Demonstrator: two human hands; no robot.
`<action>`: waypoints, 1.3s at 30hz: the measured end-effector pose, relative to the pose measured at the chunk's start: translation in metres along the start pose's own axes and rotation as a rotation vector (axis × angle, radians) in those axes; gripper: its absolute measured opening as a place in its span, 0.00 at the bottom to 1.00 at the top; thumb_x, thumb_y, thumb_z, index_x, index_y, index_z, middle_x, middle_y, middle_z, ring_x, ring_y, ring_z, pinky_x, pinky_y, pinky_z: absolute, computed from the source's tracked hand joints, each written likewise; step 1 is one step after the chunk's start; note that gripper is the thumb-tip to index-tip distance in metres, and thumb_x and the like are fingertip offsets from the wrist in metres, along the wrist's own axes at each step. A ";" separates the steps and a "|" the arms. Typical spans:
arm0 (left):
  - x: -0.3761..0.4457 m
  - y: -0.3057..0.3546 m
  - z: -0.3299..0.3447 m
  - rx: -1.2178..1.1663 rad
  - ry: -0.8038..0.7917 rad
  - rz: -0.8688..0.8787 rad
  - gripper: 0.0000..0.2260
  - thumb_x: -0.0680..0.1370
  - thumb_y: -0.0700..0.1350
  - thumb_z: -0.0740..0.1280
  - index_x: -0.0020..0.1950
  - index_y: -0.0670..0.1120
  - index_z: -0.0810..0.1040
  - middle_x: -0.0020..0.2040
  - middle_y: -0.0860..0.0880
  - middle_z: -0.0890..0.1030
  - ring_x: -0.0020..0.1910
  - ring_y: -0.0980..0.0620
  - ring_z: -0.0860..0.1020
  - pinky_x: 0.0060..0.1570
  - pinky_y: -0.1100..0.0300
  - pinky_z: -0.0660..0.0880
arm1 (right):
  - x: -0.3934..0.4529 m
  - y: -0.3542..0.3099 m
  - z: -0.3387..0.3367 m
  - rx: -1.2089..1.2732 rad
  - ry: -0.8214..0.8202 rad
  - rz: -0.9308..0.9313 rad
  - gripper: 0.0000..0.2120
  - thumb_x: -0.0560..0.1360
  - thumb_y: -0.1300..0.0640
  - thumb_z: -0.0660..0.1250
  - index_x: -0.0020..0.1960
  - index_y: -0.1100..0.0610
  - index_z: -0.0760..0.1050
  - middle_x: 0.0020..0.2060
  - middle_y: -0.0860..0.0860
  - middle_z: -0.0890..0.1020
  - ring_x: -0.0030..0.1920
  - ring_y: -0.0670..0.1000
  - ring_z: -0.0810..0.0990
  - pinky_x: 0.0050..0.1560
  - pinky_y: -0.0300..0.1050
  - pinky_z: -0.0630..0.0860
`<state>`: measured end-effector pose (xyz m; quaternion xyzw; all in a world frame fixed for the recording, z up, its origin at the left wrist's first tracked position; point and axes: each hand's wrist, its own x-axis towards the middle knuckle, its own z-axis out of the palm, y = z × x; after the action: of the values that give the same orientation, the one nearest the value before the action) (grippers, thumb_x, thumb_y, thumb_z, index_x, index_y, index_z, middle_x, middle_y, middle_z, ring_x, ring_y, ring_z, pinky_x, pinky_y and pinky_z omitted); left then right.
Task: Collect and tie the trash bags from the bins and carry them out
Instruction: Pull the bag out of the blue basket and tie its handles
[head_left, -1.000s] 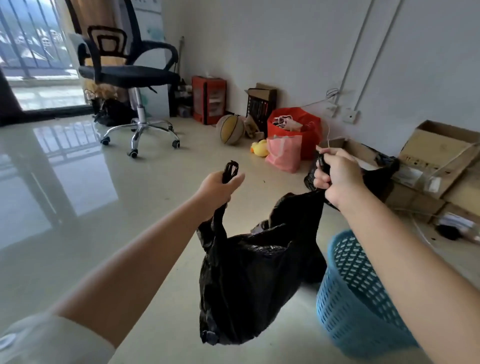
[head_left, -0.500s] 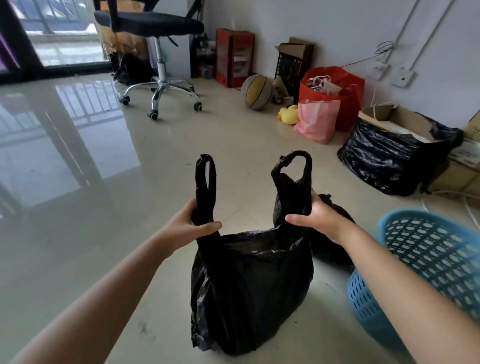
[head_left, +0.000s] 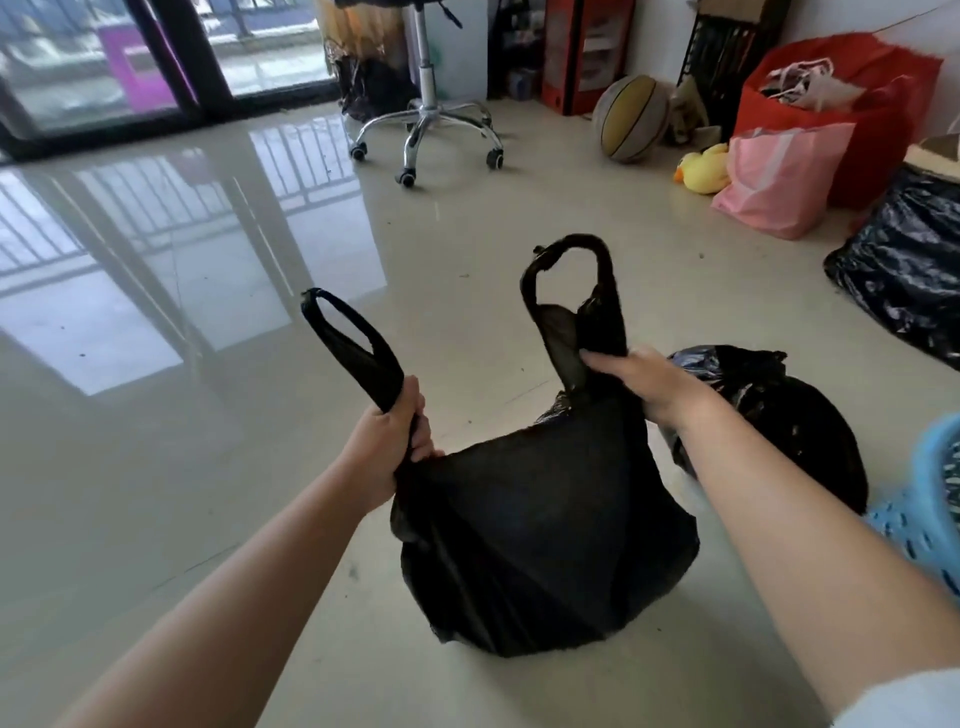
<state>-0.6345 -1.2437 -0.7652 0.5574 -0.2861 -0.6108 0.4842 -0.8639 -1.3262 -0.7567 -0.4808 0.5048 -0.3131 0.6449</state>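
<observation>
From the head camera, my only view, I have the black trash bag sitting on the pale tiled floor right in front of me, between my forearms. My left hand has its fingers curled tight round the base of the left handle loop; my right hand pinches the bunched plastic just under the right handle loop.

I judge the film thin, soft and a bit slick (it sags and creases wherever it isn't pulled taut), and the load looks light to moderate, since the body slumps without straining the handles. The loops are the place to hold: gathered plastic there is strongest, and crossing them makes the knot.

The bag is matte black, lumpy, its mouth drawn nearly closed. A second black bag lies just behind it, and the blue bin is at my right.
</observation>
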 end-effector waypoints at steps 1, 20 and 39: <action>0.001 -0.002 -0.002 -0.045 0.052 0.003 0.17 0.81 0.48 0.56 0.33 0.46 0.60 0.17 0.55 0.62 0.15 0.58 0.61 0.22 0.68 0.66 | 0.001 0.003 0.000 0.163 -0.043 -0.019 0.13 0.79 0.57 0.57 0.47 0.63 0.78 0.31 0.51 0.84 0.33 0.48 0.83 0.33 0.35 0.80; 0.022 -0.026 0.029 -0.881 0.050 -0.021 0.17 0.82 0.44 0.50 0.32 0.46 0.62 0.17 0.52 0.64 0.15 0.56 0.65 0.34 0.65 0.67 | -0.017 0.040 -0.031 0.917 0.298 -0.119 0.16 0.81 0.53 0.50 0.38 0.55 0.66 0.23 0.50 0.82 0.27 0.50 0.84 0.38 0.45 0.80; 0.019 -0.048 0.014 0.237 -0.039 -0.142 0.15 0.82 0.40 0.50 0.36 0.47 0.64 0.23 0.51 0.63 0.14 0.60 0.61 0.18 0.69 0.60 | -0.019 0.041 0.070 -0.578 -0.141 -0.182 0.14 0.80 0.59 0.52 0.37 0.52 0.67 0.26 0.49 0.65 0.18 0.41 0.65 0.27 0.36 0.65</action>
<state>-0.6593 -1.2460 -0.8120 0.6178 -0.3254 -0.6160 0.3647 -0.8062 -1.2745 -0.7861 -0.7079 0.4820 -0.1789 0.4843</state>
